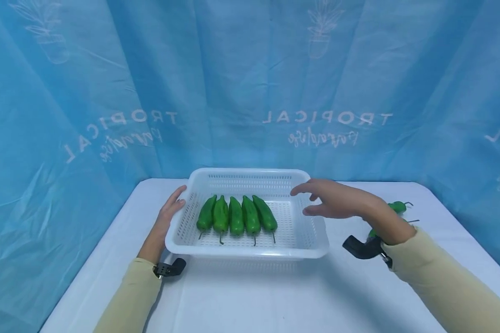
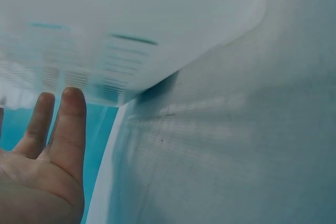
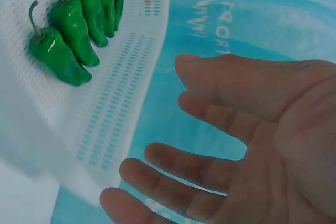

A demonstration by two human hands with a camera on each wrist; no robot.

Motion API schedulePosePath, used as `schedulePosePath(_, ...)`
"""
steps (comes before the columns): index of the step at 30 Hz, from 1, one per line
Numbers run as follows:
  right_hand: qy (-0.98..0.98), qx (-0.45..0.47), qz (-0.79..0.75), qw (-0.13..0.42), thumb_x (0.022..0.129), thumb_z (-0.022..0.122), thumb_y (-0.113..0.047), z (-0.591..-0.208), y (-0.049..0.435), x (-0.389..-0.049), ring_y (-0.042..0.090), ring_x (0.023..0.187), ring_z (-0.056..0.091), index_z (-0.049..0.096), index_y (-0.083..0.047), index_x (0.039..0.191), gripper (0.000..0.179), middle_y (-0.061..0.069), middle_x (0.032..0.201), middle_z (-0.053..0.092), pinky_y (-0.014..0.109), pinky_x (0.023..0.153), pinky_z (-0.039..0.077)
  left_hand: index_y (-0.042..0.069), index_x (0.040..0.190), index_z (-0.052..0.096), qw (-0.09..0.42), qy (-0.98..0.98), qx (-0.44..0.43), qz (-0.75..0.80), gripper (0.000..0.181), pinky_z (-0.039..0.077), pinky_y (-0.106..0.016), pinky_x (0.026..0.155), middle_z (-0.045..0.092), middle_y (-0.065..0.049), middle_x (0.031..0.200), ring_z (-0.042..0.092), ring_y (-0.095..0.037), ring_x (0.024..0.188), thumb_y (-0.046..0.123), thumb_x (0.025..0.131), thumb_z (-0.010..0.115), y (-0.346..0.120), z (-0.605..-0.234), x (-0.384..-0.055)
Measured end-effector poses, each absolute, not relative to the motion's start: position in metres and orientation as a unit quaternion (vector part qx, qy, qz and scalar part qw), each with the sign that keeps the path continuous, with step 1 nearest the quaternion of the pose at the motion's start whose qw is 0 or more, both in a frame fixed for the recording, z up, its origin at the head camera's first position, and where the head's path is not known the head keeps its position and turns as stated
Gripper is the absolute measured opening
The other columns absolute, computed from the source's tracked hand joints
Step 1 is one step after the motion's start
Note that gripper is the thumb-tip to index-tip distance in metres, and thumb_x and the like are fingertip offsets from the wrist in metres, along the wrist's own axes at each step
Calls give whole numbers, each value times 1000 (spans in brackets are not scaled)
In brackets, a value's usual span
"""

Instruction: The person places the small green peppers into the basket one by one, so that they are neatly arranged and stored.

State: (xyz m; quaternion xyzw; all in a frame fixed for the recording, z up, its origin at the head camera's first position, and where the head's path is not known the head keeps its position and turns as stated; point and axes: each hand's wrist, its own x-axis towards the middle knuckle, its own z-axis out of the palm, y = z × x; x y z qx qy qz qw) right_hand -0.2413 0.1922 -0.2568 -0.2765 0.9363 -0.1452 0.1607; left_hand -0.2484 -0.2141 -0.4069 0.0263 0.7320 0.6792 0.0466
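Observation:
A white plastic basket (image 1: 250,252) with slotted walls stands on the table. Inside it, several green peppers (image 1: 236,217) lie side by side in a row, stems toward the near side. At the basket's left wall is my left hand (image 1: 170,210), its fingers extended; the left wrist view shows the fingertips (image 2: 72,98) right at the slotted side. My right hand (image 1: 337,199) hovers over the basket's right end, fingers spread and slightly bent, with nothing between them. In the right wrist view its thumb and fingers stand apart beside the basket wall.
More green peppers (image 1: 397,206) lie on the white table (image 1: 241,300) to the right, partly hidden behind my right forearm. A blue printed curtain (image 1: 241,83) hangs behind and along both sides of the table. Each wrist wears a black strap mount.

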Motion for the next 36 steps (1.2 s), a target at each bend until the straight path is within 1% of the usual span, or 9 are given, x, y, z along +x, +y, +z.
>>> schedulePosePath(2,941,-268,-141,152,94,68,-23,-254,204,-232,39,128,56,54,-16,141,50,16,147,51,50,92,57,36,159,12,46,732,27,679,58,46,-49,108,26,-5,165,37,-37,146,44,105,34,-214,-408,-248)
schedulePosePath(7,947,-252,-137,143,91,71,-37,-256,238,-213,37,123,58,54,-18,141,56,16,147,52,51,86,58,38,158,14,41,732,25,680,58,50,-43,104,29,-4,163,40,-38,144,46,105,36,-213,-412,-247)
schedulePosePath(15,952,-221,-144,154,92,66,-44,-274,320,-191,8,102,66,50,-16,143,60,3,133,61,28,74,55,36,158,15,38,736,29,675,58,54,-39,99,30,-7,162,43,-39,141,43,105,36,-212,-413,-246)
schedulePosePath(19,955,-201,-126,179,93,64,-44,-285,343,-186,9,99,65,47,-13,145,63,7,134,61,29,71,53,34,159,15,33,742,28,669,59,55,-37,97,32,-7,162,43,-39,141,43,105,37,-214,-410,-247)
schedulePosePath(22,954,-188,-126,196,95,62,-43,-290,352,-185,13,100,65,46,-11,146,63,15,139,57,33,70,52,33,160,10,34,734,33,677,61,47,-43,108,24,-5,166,35,-37,148,40,106,37,-215,-408,-247)
schedulePosePath(25,953,-182,-131,206,96,60,-43,-294,358,-185,4,97,63,45,-10,146,62,17,138,56,32,70,52,32,160,7,43,729,41,682,60,32,-50,118,13,0,169,21,-33,154,37,107,34,-215,-407,-247)
schedulePosePath(28,952,-181,-135,208,97,60,-42,-298,364,-186,-5,93,61,45,-8,146,61,16,136,58,32,69,52,33,160,10,49,732,42,679,57,30,-54,118,13,-1,169,20,-33,154,36,107,32,-214,-407,-247)
schedulePosePath(31,952,-174,-136,212,97,60,-42,-300,368,-189,-1,93,62,45,-7,145,62,17,135,59,32,69,52,33,159,15,48,740,33,670,55,38,-52,114,20,-5,167,30,-36,150,38,107,31,-214,-407,-247)
schedulePosePath(36,956,-162,-125,210,95,63,-40,-304,373,-197,14,97,64,45,-5,145,65,21,135,57,30,68,52,31,158,17,44,738,31,673,54,49,-30,103,27,-7,164,37,-35,146,39,107,32,-216,-406,-248)
